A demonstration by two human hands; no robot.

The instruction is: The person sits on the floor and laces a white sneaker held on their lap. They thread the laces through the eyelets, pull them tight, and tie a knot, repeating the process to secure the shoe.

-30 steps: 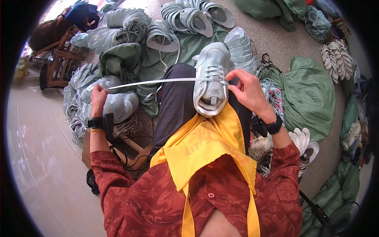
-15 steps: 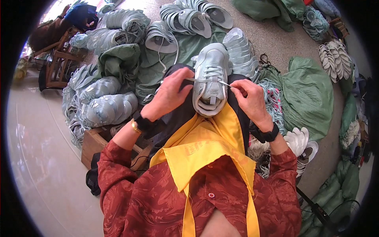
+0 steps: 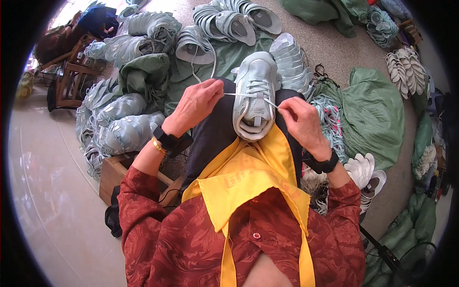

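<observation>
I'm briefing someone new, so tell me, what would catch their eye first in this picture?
The pale grey sneaker propped on the person's lap, at the centre, with the left hand and right hand each pinching an end of its white lace. Next the bright yellow apron below it, and the heaps of matching sneakers on the floor at left.

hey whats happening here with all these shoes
A seated person is lacing a pale grey-green sneaker that rests on their lap. The left hand pinches one end of the white lace and the right hand pinches the other, with the lace running across the eyelets between them. Stacks of matching sneakers and green sacks lie on the floor around them.
</observation>
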